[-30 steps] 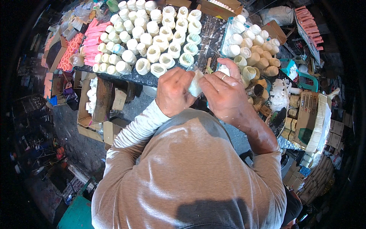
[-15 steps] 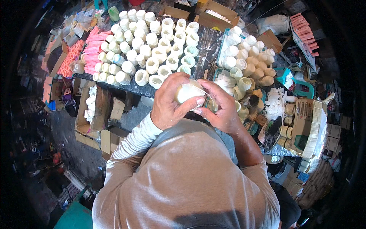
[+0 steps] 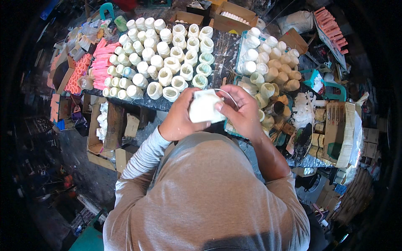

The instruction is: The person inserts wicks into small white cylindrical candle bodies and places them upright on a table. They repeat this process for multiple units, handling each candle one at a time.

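Between both hands, at the table's near edge, is a cream-white, cup-like piece (image 3: 205,108), smooth and slightly blurred. My left hand (image 3: 181,119) is closed around its left side, thumb along the bottom. My right hand (image 3: 243,112) grips it from the right, its thumb pressed on the face. A thin pale strip (image 3: 226,93) curves from the piece's top edge to my right fingers; whether it is attached there I cannot tell. Just beyond the hands stand rows of similar cream-white hollow pieces (image 3: 171,93), several with their openings up.
Pink sticks (image 3: 105,62) lie at the table's left end. On the right, a tray holds white and tan cup-like pieces (image 3: 274,74). Cardboard boxes stand below left (image 3: 113,125), at the back (image 3: 235,17) and at right (image 3: 338,133). A green plastic stool (image 3: 335,90) is farther right.
The piece has turned in my hands, showing a broader flat face. My left hand has shifted slightly down and left, and the thin strip now arches higher beside my right fingers.
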`<action>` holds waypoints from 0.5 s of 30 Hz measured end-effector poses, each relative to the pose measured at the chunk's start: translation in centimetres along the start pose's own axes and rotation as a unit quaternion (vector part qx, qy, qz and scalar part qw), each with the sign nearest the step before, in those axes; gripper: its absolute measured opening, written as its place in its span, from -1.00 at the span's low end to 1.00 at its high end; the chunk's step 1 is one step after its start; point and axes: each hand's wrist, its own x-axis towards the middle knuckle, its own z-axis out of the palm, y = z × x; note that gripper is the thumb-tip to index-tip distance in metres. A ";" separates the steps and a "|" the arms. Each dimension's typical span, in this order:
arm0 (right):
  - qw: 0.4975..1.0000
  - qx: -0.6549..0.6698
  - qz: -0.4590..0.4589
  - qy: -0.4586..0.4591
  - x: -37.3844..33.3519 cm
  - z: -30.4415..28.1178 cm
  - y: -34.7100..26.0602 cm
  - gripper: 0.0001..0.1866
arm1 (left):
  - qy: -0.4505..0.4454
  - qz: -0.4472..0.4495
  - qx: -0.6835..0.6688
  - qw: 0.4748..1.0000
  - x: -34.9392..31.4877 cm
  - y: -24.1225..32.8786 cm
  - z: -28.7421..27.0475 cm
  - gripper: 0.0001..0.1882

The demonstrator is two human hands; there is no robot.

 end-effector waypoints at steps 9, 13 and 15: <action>0.939 -0.301 -0.152 0.059 1.2 2.9 -0.4 -0.25 | 0.164 -0.130 -0.408 0.889 1.5 -2.4 3.0 -0.57; 0.896 -0.348 -0.261 0.092 2.8 2.9 0.4 -0.48 | 0.132 -0.170 -0.473 0.854 1.8 -2.8 3.2 -0.59; 0.862 -0.382 -0.319 0.091 3.0 2.1 0.4 -0.56 | 0.120 -0.174 -0.539 0.815 1.4 -3.1 3.6 -0.58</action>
